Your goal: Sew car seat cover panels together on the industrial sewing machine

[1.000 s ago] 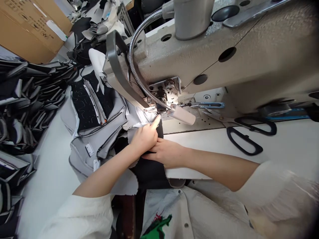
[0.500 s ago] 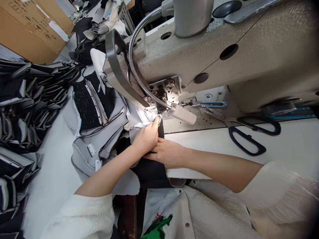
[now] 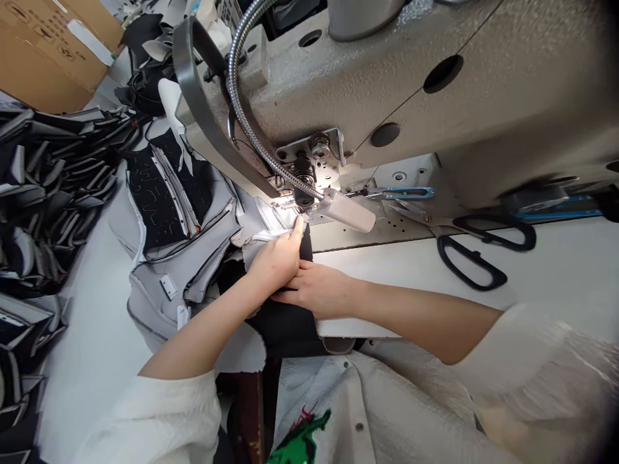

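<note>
A sewing machine (image 3: 387, 90) stands before me, its lamp (image 3: 347, 210) lighting the needle area. Grey and black fabric (image 3: 285, 328) runs under the presser foot (image 3: 304, 205). My left hand (image 3: 276, 258) rests on the fabric just in front of the foot, its index finger pointing at the foot and its other fingers curled on the cloth. My right hand (image 3: 324, 289) lies against the left one, over the black fabric's right edge, fingers stretched to the left and partly hidden. The grey piece with a black quilted panel (image 3: 162, 193) spreads to the left.
Black-handled scissors (image 3: 471, 258) and blue thread snips (image 3: 406, 193) lie right of the needle area. Stacked black and grey pieces (image 3: 53, 174) fill the far left, with a cardboard box (image 3: 53, 58) behind.
The whole view has shifted, so the machine, fabric and both hands appear slightly higher and further left. The hands keep nearly the same pose on the fabric.
</note>
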Available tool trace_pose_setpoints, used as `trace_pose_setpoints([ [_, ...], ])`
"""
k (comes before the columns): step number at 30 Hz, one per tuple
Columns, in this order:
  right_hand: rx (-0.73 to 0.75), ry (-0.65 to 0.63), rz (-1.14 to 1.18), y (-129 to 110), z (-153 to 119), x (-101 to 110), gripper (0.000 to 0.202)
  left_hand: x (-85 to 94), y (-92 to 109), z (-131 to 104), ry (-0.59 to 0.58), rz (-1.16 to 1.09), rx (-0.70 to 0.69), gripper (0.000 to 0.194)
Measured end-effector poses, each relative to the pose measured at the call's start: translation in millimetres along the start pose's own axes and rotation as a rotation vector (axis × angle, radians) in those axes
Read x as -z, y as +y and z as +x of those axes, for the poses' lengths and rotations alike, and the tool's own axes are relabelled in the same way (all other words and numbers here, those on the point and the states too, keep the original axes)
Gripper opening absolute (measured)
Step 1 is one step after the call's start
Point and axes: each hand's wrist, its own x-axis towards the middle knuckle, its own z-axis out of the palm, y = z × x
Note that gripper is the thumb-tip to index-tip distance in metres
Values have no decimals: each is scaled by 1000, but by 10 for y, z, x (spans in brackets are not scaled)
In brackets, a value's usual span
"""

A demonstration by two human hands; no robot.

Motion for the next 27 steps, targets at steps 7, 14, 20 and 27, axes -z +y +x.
trace_pose_setpoints([
  [7,6,16,-19,2,7,-21,44,1,-4,-7,8,54,1,61],
  [14,5,36,-65,4,5,-96,43,15,112,-26,75,280,49,58],
  [20,21,79,-100,9,-2,-122,37,202,-57,45,-41,66,-30,67],
  [27,7,63,-78,8,9,-77,39,182,-48,39,7,39,0,69],
])
